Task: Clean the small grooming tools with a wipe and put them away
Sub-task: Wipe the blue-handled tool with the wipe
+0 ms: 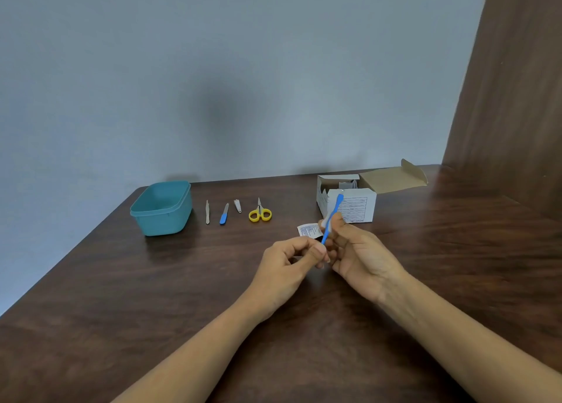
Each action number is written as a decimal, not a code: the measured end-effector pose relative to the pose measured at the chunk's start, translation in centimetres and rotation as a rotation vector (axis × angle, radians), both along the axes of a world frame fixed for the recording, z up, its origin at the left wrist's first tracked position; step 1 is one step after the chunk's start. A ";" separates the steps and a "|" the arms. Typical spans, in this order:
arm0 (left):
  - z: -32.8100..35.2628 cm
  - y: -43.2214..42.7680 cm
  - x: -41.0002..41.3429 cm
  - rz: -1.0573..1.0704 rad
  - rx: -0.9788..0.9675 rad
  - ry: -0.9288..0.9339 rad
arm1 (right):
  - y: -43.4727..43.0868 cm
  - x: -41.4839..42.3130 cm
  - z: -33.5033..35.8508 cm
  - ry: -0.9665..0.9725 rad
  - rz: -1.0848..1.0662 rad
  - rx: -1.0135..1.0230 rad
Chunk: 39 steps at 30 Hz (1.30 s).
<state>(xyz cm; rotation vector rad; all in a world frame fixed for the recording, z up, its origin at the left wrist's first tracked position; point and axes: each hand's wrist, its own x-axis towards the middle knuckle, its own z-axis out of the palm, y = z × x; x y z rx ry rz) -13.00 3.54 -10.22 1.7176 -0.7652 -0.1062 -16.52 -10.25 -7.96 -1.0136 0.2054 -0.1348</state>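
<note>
**Wiping the blue tool between both hands**

You hold the blue tool [332, 217] just right of the frame's centre, off the table and tilted, its broad tip up towards the upper right. Your left hand [289, 269] pinches the lower end between curled fingers and thumb, which likely steadies it. Your right hand [359, 256] closes its fingertips round a white wipe [324, 221] wrapped about the middle of the shaft. That lets the cloth slide along the shaft while the other end is braced.

Just behind your hands a torn wrapper [308, 230] lies flat on the table [152, 296], and beyond it, right of centre, stands the open box [354, 208], its flap thrown back.

Left of centre, the tweezers [207, 212], blue-handled file [224, 214], nail clipper [237, 206] and yellow scissors [260, 213] lie in a row, each apart from the next. The spacing makes each easy to pick singly. The teal tub [164, 223] sits lidless at the row's left end, seemingly empty. It is probably where the tools go, so I judge the task barely begun.
</note>
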 end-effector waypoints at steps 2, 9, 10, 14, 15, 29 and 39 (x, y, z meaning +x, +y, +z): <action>0.0 0.0 -0.1 -0.003 0.026 -0.022 | -0.6 0.1 0.4 -0.032 -0.049 0.021; 0.5 0.1 -0.5 0.006 0.022 -0.010 | -1.1 0.1 1.0 -0.117 -0.091 0.042; 0.5 0.1 -0.5 0.009 0.033 -0.015 | -1.2 0.1 1.2 -0.134 -0.105 0.039; 0.7 0.1 -0.6 0.015 0.068 -0.014 | -1.9 0.0 1.8 -0.185 -0.169 -0.061; 0.7 0.1 -0.7 0.016 0.071 -0.012 | -1.9 -0.1 1.9 -0.187 -0.184 -0.097; 0.9 0.2 -1.0 0.053 0.095 -0.018 | -1.6 -0.1 1.4 -0.165 -0.309 -0.192; 0.9 0.2 -1.0 0.144 0.137 -0.086 | -0.7 -0.5 0.6 -0.080 -0.258 -0.220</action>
